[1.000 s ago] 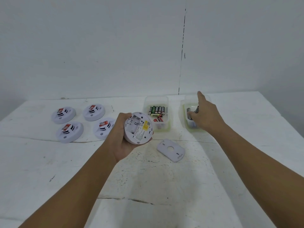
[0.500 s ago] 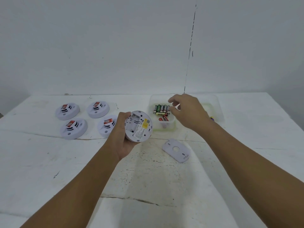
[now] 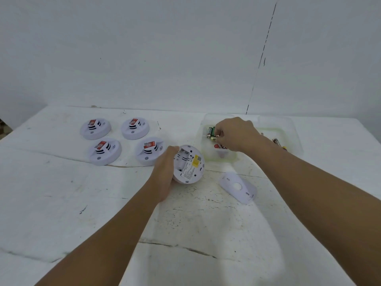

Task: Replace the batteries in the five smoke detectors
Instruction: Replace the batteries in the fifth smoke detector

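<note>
My left hand grips the open smoke detector near the middle of the table, fingers curled round its left rim, thumb hidden behind it. Its back faces up and tilts toward me; the battery bay looks bare, a yellow sticker and a printed label beside it. My right hand reaches into the left battery tray toward the far edge of the table, fingertips drawn together over a green battery; I think they pinch it, though the knuckles hide the contact. More green and red cells lie in that tray under the hand. A second tray sits touching it on the right side, with a few loose batteries showing past my wrist. The detector's cover plate lies flat on the table, just to the near right of the held unit. Four closed smoke detectors sit in a two-by-two block toward the far left corner, each with a red tag on top, none touching.
</note>
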`<state>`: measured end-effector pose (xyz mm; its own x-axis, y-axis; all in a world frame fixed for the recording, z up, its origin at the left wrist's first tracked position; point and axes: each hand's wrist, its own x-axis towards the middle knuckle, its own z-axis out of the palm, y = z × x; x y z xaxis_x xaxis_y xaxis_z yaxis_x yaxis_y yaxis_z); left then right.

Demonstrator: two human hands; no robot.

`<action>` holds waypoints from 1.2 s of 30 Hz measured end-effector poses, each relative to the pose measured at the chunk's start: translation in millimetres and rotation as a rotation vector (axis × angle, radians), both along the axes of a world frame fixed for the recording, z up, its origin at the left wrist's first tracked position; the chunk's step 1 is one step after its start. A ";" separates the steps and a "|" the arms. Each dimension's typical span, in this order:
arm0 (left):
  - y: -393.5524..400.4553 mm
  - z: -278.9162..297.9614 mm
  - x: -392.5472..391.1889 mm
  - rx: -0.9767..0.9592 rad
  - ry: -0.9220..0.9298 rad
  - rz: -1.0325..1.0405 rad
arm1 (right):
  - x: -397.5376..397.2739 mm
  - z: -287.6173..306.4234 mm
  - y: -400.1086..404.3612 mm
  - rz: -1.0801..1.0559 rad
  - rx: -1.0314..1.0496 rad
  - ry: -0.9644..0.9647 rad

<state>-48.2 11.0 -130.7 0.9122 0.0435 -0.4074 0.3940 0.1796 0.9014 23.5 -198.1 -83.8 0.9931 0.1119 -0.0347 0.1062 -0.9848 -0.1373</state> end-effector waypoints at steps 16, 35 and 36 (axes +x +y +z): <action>2.3 -2.0 0.1 0.051 -0.021 -0.105 | 32.7 -16.5 24.6 -0.057 -0.228 0.125; 1.9 -1.3 -3.5 0.104 -0.059 -0.129 | 38.4 -8.6 25.8 -0.096 -0.080 -0.075; 1.9 -1.6 -3.3 0.112 -0.070 -0.128 | 34.8 -4.7 26.4 -0.112 -0.034 -0.143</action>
<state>-51.4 12.9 -132.3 0.9393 -0.0333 -0.3416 0.3425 0.0286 0.9391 58.3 -171.7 -88.5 0.9943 0.0017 0.1062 0.0118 -0.9954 -0.0948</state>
